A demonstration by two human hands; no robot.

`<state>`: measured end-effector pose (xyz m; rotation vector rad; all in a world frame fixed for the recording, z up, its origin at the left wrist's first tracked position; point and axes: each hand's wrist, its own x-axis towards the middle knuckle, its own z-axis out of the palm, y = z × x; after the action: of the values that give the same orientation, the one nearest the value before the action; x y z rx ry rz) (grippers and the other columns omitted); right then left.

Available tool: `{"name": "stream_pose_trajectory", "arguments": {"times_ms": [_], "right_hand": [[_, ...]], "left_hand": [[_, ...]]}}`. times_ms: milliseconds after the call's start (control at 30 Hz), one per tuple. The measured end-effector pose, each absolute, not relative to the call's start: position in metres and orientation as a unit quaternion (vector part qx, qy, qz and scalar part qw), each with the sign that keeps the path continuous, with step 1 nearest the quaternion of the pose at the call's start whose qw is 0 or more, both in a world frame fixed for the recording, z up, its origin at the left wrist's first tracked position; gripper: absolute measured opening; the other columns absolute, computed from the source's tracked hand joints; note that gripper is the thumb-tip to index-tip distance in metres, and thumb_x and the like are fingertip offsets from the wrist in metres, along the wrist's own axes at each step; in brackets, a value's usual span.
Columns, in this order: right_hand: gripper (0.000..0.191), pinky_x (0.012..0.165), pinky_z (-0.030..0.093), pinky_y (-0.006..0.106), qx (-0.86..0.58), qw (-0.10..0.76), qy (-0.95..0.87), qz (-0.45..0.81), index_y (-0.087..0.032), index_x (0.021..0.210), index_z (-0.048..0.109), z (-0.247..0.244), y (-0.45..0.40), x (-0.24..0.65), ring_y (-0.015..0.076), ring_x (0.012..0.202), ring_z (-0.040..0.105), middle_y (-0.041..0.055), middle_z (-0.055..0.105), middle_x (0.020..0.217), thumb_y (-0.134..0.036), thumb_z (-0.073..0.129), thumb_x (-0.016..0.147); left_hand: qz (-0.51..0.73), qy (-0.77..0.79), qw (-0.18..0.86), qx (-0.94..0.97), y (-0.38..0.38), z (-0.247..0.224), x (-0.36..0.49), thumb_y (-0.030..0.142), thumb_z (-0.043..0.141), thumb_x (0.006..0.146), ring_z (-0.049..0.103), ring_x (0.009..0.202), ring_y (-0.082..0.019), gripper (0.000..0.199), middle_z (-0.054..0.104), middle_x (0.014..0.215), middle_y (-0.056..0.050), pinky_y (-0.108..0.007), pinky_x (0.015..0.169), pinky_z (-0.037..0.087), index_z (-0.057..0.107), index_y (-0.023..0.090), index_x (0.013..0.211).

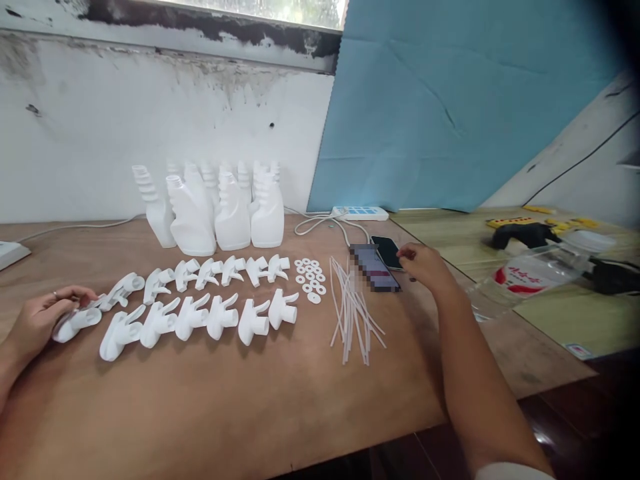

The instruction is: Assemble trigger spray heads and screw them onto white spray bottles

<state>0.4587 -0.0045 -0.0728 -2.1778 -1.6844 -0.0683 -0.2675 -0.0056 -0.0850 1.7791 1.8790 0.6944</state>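
At the far left, my left hand (pixel 47 317) has its fingers closed on a white trigger spray head (pixel 77 325) at the end of the rows. More trigger spray heads (pixel 193 317) lie on their sides in two rows across the table. My right hand (pixel 424 265) is at the right edge of a dark phone (pixel 386 252), its fingers curled together and seeming to grip that edge. A second phone (pixel 377 267), partly blurred out, lies against it. Between the hands are small white ring washers (pixel 310 273) in a cluster and a loose bundle of thin white tubes (pixel 353 313).
White plastic bottles (pixel 233 213) stand uncapped against the wall at the back. A power strip (pixel 360 213) with white cables lies behind the phones. To the right, a clear bottle with a red label (pixel 525 277) lies near black and yellow items on another table (pixel 560 320).
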Motion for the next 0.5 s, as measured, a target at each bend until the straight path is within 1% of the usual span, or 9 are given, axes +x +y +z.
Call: {"name": "stream_pose_trajectory", "arguments": {"times_ms": [33,100,200,267,367,433,500], "right_hand": [[0.017,0.061,0.041,0.03,-0.784,0.18,-0.594,-0.013,-0.017,0.082,0.064,-0.072,-0.007,0.462,0.0187,0.063,0.057,0.008,0.066,0.076,-0.018,0.049,0.074],[0.013,0.056,0.038,0.03,-0.796,0.151,-0.586,0.011,-0.018,0.072,0.065,-0.074,-0.01,0.468,0.0182,0.057,0.055,0.0066,0.065,0.067,-0.016,0.052,0.07],[0.011,0.055,0.036,0.028,-0.807,0.112,-0.579,0.041,-0.018,0.061,0.065,-0.079,-0.011,0.476,0.0189,0.058,0.057,0.0059,0.064,0.061,-0.013,0.056,0.065],[0.012,0.055,0.036,0.027,-0.807,0.094,-0.581,0.058,-0.018,0.059,0.066,-0.082,-0.01,0.48,0.0193,0.062,0.059,0.0053,0.065,0.062,-0.011,0.057,0.063],[0.014,0.056,0.037,0.026,-0.801,0.075,-0.588,0.08,-0.019,0.06,0.069,-0.084,-0.008,0.481,0.0195,0.066,0.062,0.004,0.068,0.064,-0.011,0.058,0.062],[0.016,0.056,0.038,0.025,-0.795,0.064,-0.596,0.094,-0.019,0.06,0.071,-0.084,-0.008,0.48,0.0193,0.066,0.063,0.0031,0.068,0.064,-0.011,0.057,0.061],[0.018,0.056,0.039,0.025,-0.787,0.056,-0.606,0.101,-0.019,0.06,0.071,-0.083,-0.008,0.479,0.0189,0.064,0.063,0.0024,0.068,0.062,-0.01,0.056,0.06]], "left_hand": [[0.289,0.688,0.248,0.618,-0.006,-0.084,-0.265,0.034,0.038,0.08,0.049,0.082,-0.012,0.032,0.064,0.08,0.011,-0.017,0.074,0.034,0.059,0.011,0.087],[0.348,0.696,0.274,0.566,-0.006,-0.085,-0.262,0.036,0.048,0.073,0.051,0.078,-0.013,0.028,0.065,0.076,0.009,-0.017,0.069,0.037,0.061,0.011,0.079],[0.4,0.707,0.29,0.506,0.0,-0.09,-0.262,0.039,0.06,0.054,0.05,0.065,-0.015,0.029,0.064,0.064,0.002,-0.019,0.055,0.039,0.064,0.014,0.07],[0.416,0.708,0.303,0.483,0.004,-0.094,-0.263,0.038,0.063,0.048,0.047,0.056,-0.016,0.031,0.059,0.055,0.0,-0.021,0.046,0.036,0.065,0.016,0.07],[0.428,0.703,0.302,0.481,0.006,-0.096,-0.261,0.036,0.063,0.051,0.046,0.051,-0.016,0.029,0.054,0.048,0.0,-0.023,0.041,0.034,0.065,0.017,0.073],[0.424,0.7,0.275,0.505,0.005,-0.096,-0.259,0.036,0.06,0.054,0.048,0.049,-0.017,0.026,0.054,0.046,-0.001,-0.024,0.04,0.036,0.064,0.017,0.071],[0.412,0.695,0.17,0.564,0.005,-0.096,-0.258,0.039,0.054,0.06,0.05,0.047,-0.018,0.025,0.054,0.045,-0.002,-0.025,0.041,0.039,0.063,0.017,0.068]]}}
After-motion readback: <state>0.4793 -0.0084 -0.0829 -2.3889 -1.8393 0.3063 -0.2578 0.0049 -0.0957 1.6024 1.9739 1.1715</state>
